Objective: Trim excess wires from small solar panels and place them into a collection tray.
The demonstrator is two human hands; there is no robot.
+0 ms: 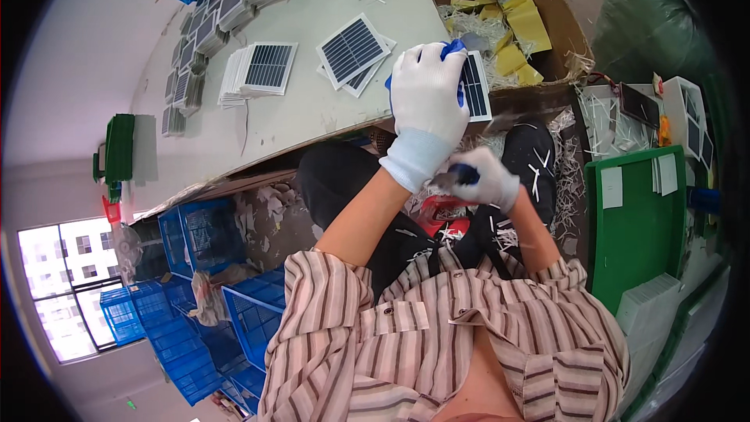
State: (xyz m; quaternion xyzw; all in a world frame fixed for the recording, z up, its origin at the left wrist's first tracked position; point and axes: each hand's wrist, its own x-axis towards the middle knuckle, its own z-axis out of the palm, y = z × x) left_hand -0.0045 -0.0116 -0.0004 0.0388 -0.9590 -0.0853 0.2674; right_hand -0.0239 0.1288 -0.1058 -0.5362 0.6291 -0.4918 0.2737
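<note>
My left hand, in a white glove with blue-coated fingertips, grips a small solar panel at the table's edge. The panel is dark with thin pale lines and a white border, and the hand covers part of it. Lower and to the right, my gloved right hand is curled above my lap, smeared by motion. Whatever it holds is too blurred to make out. On the table left of my left hand, one solar panel overlaps another. Further left stands a fanned stack of panels.
Many panel stacks line the table's far left. A cardboard box beyond my hands holds white strips and yellow scraps. A green tray stands at right, a green bag behind. Blue crates are at lower left. White strips litter my trousers.
</note>
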